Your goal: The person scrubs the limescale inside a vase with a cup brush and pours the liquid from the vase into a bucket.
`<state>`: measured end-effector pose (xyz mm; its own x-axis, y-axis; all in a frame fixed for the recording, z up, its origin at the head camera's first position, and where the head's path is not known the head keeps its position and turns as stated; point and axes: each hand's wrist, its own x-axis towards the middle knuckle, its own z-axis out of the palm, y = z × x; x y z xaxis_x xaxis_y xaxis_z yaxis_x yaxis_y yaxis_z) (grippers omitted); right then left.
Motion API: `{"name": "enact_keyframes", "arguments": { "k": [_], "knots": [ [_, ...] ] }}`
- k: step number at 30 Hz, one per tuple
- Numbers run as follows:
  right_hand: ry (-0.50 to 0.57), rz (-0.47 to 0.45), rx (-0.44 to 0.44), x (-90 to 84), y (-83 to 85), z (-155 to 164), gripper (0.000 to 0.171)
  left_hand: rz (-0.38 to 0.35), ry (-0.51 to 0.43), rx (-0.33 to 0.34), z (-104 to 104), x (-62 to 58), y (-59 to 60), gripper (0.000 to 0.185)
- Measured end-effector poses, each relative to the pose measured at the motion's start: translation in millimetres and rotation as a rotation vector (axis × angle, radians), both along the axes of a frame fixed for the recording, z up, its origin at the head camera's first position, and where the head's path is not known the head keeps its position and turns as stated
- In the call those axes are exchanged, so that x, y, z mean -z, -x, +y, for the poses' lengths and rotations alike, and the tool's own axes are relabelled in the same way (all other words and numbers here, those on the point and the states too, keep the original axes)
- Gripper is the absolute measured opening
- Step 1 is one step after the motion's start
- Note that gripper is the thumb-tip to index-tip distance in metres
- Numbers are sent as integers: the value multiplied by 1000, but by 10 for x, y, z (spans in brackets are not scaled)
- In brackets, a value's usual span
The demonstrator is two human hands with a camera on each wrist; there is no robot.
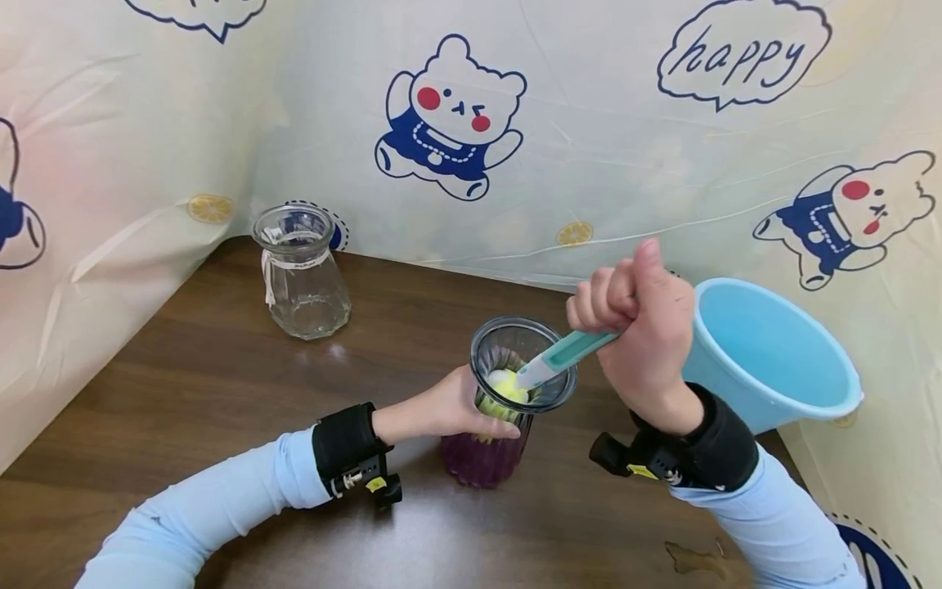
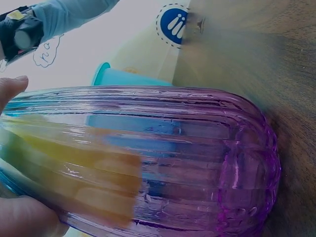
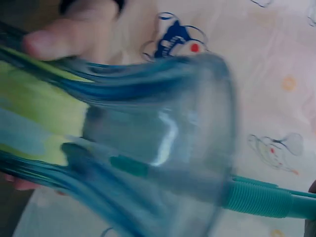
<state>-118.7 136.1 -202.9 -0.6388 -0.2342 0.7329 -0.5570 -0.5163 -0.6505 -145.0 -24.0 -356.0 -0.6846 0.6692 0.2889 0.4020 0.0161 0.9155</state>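
Note:
A ribbed glass vase (image 1: pixel 482 462), bluish at its flared mouth and purple toward its base, leans slightly near the middle of the table. Round its narrow upper part my left hand (image 1: pixel 445 405) grips it, thumb on the near side. A bottle brush (image 1: pixel 570 352) with a teal and white handle reaches through the mouth. My right hand (image 1: pixel 648 335) holds the handle's upper end in curled fingers, above and right of the vase. Through the glass, the brush's yellow sponge head (image 2: pixel 84 173) shows in the left wrist view. Whether the vase's base touches the table cannot be made out.
A clear glass jar (image 1: pixel 305 294) with a white string round its neck stands at the back left. The light blue bucket (image 1: pixel 773 352) is at the right, behind my right wrist. Patterned cloth (image 1: pixel 574 155) hangs behind the brown wooden table (image 1: pixel 397 327).

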Motion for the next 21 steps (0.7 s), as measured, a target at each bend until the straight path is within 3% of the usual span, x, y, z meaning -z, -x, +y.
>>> {"name": "enact_keyframes", "arguments": {
  "k": [4, 10, 16, 21],
  "knots": [
    [-73, 148, -2, 141, 60, -69, 48, 25, 8, -11, -1, 1, 15, 68],
    [-360, 287, -15, 301, 139, -92, 43, 6, -12, 19, 10, 7, 14, 71],
    [-532, 291, -46, 403, 158, -82, 42, -42, -20, 76, -4, 1, -3, 65],
    [-542, 156, -84, 431, 158, -75, 43, -30, -10, 62, -19, -3, 2, 63]
  ]
}}
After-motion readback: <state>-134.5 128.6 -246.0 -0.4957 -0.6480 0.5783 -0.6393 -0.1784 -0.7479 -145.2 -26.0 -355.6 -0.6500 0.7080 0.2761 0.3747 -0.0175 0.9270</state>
